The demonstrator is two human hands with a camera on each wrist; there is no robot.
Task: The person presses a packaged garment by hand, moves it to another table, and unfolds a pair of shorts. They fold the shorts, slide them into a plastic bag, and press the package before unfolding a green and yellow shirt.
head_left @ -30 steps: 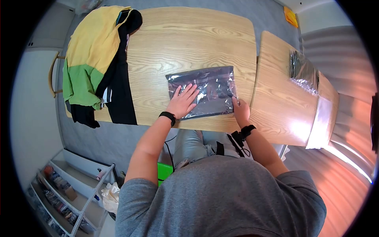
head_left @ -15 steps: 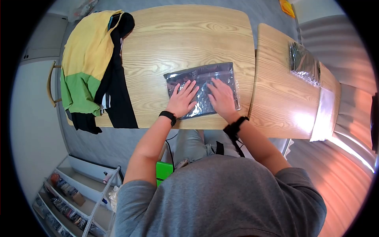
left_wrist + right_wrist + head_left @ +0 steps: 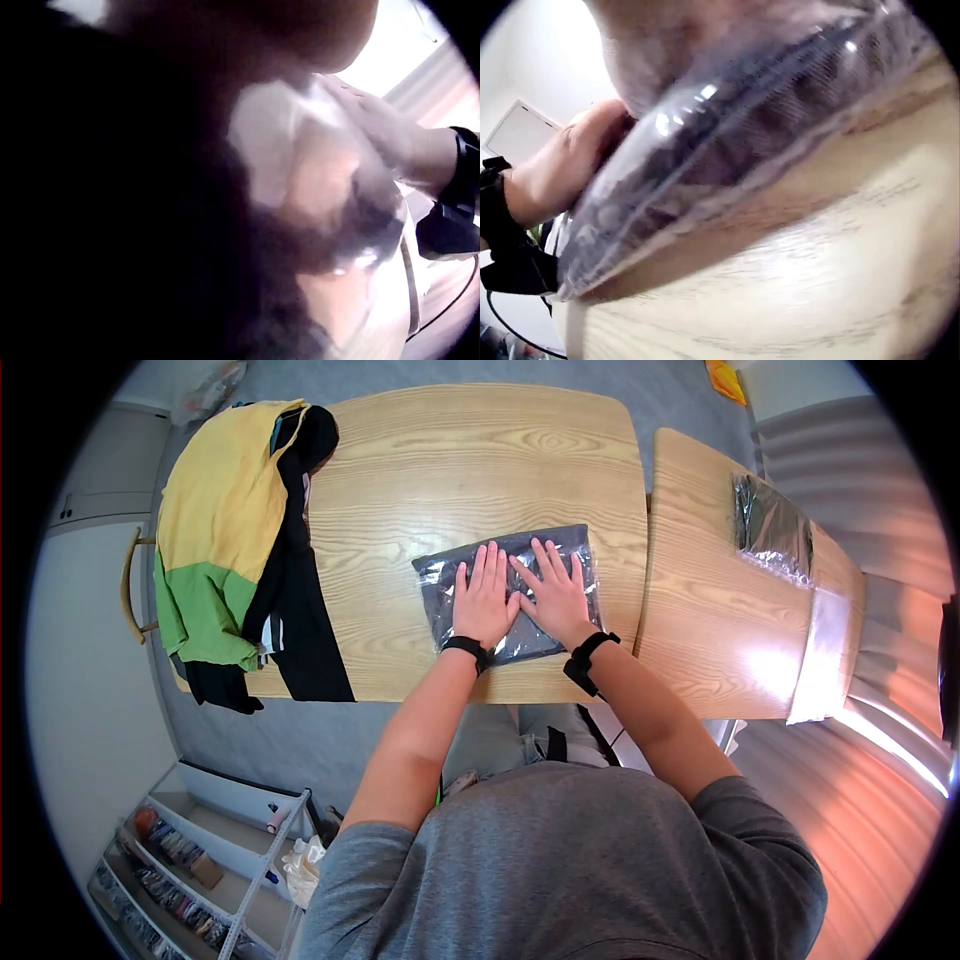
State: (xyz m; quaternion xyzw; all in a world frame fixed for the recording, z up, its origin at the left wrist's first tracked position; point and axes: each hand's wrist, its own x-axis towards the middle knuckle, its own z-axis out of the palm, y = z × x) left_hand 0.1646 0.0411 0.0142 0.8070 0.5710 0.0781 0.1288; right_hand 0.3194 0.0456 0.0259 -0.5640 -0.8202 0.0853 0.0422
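A clear plastic bag (image 3: 540, 643) with a folded dark garment inside lies flat near the front edge of the wooden table. My left hand (image 3: 486, 600) rests on its middle with straight fingers pointing away from me. Beside it my right hand (image 3: 556, 592) lies spread on the bag's right half, the two thumbs close together. In the right wrist view the bag (image 3: 727, 142) bulges beneath both hands, its dark cloth showing through the shiny film. The left wrist view is mostly dark, with the right hand (image 3: 375, 127) at its upper right.
Yellow, green and black clothes (image 3: 225, 510) are heaped over the table's left end. To the right, a second table (image 3: 700, 590) carries another bagged dark item (image 3: 770, 525) and a flat clear plastic bag (image 3: 822, 650). A shelf rack (image 3: 225, 860) stands at lower left.
My right hand let go of the bag's right edge and moved left onto its top. The left hand slid slightly right, bringing both hands side by side.
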